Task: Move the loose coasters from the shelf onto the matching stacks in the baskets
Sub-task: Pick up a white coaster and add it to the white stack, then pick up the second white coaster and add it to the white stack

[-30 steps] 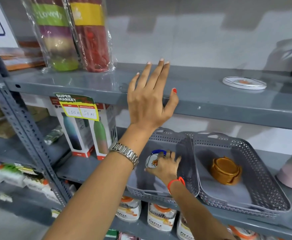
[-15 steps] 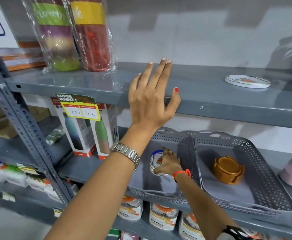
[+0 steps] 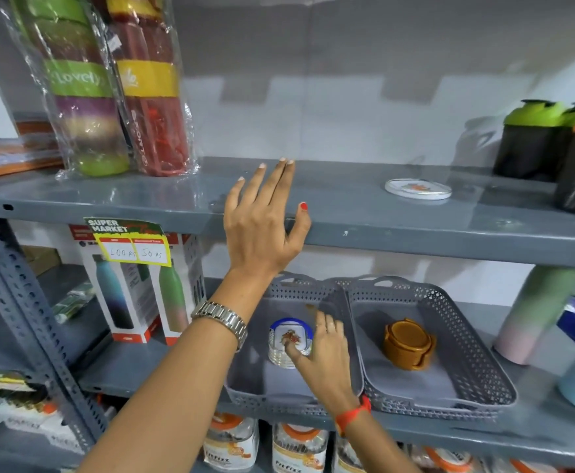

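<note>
One loose white round coaster (image 3: 418, 188) with an orange print lies on the upper grey shelf (image 3: 415, 233), to the right of my left hand (image 3: 262, 227). That hand rests flat on the shelf's front edge, fingers apart and holding nothing. On the shelf below stand two grey perforated baskets. The left basket (image 3: 245, 394) holds a stack of white coasters (image 3: 287, 339) with a blue-rimmed one on top. My right hand (image 3: 327, 356) is inside this basket, thumb touching the top coaster, fingers spread and raised. The right basket (image 3: 466, 336) holds a brown coaster stack (image 3: 408, 343).
Two plastic-wrapped bottles (image 3: 118, 97) stand at the upper shelf's left, dark shaker bottles (image 3: 531, 138) at its right. Boxed bottles (image 3: 125, 285) stand left of the baskets and pastel bottles (image 3: 531, 312) to their right. Jars (image 3: 299, 448) line the shelf underneath.
My right hand, which was closed over the top of the white stack, has lifted its fingers so that only the thumb touches. The left hand has stayed on the shelf edge.
</note>
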Action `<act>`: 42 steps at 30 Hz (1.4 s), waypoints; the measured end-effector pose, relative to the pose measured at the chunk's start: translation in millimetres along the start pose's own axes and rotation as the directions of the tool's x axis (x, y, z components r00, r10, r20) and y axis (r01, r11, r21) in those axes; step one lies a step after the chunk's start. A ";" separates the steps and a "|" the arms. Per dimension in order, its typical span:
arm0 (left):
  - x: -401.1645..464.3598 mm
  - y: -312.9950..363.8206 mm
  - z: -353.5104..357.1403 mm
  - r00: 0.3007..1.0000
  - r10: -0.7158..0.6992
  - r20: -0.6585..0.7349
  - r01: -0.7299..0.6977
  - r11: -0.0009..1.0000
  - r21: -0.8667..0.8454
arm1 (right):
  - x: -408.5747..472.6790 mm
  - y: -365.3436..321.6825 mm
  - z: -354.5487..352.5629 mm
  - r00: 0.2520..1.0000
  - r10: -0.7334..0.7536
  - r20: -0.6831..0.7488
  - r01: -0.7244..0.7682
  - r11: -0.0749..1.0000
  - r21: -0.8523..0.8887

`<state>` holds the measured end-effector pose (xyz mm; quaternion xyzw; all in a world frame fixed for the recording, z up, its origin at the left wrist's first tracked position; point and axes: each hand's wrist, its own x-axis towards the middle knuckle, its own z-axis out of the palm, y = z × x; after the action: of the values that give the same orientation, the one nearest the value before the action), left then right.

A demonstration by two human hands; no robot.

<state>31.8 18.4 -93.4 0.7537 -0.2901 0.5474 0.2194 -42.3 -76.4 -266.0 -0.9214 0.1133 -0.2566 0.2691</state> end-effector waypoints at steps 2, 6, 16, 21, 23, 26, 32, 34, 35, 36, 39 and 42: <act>0.7 1.6 -2.2 1.000 -0.002 0.007 0.002 1.000 -0.003 | -10.5 -7.6 -23.9 0.996 -0.063 -0.062 0.067 0.996 0.051; 1.0 3.3 -5.0 1.000 -0.009 0.010 0.009 1.000 0.001 | -16.1 -24.6 -76.3 0.959 -0.214 -0.183 0.239 0.963 0.124; 1.9 6.2 -12.8 0.996 -0.030 0.086 0.031 0.999 -0.006 | 53.5 -70.9 -206.3 0.781 -0.246 -0.574 0.261 0.964 -0.057; 1.8 5.9 -13.1 0.995 -0.032 0.098 0.032 0.999 -0.006 | 130.0 -56.9 -235.2 0.964 0.117 -0.238 -0.189 0.932 -0.308; 1.8 5.9 -12.6 0.995 -0.031 0.098 0.031 1.000 -0.002 | 148.3 -49.2 -237.9 0.953 0.270 -0.137 -0.302 0.875 -0.379; 2.3 5.4 -11.8 0.995 -0.029 0.095 0.030 1.000 -0.005 | 162.8 -37.5 -241.9 0.913 0.402 -0.070 -0.402 0.857 -0.322; 2.2 4.9 -9.7 0.996 -0.029 0.081 0.029 1.000 0.001 | 158.2 -36.7 -240.9 0.943 0.284 -0.176 -0.316 0.928 -0.199; 2.0 4.8 -9.7 0.996 -0.030 0.078 0.030 1.000 0.003 | 150.3 -41.2 -237.5 0.957 0.146 -0.252 -0.185 0.973 -0.138; 2.6 5.1 -9.8 0.997 -0.029 0.075 0.029 1.000 0.004 | 145.2 -44.4 -236.8 0.953 0.079 -0.293 -0.109 0.990 -0.085; 2.9 5.2 -9.7 0.997 -0.027 0.075 0.027 1.000 0.004 | 139.6 -47.6 -236.4 0.944 0.023 -0.329 -0.033 0.999 -0.026; 2.7 4.5 -9.4 0.996 -0.023 0.082 0.023 1.000 0.006 | 118.5 -59.5 -236.6 0.901 -0.122 -0.415 0.166 0.983 0.073; 3.2 4.1 -8.9 0.996 -0.014 0.085 0.013 1.000 0.009 | 91.6 -78.0 -237.2 0.847 -0.197 -0.494 0.289 0.950 0.117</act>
<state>23.5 20.5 -87.5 0.7792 -0.2918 0.5145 0.2074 -86.3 -147.3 -13.4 -0.8072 0.0333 -0.5169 0.2831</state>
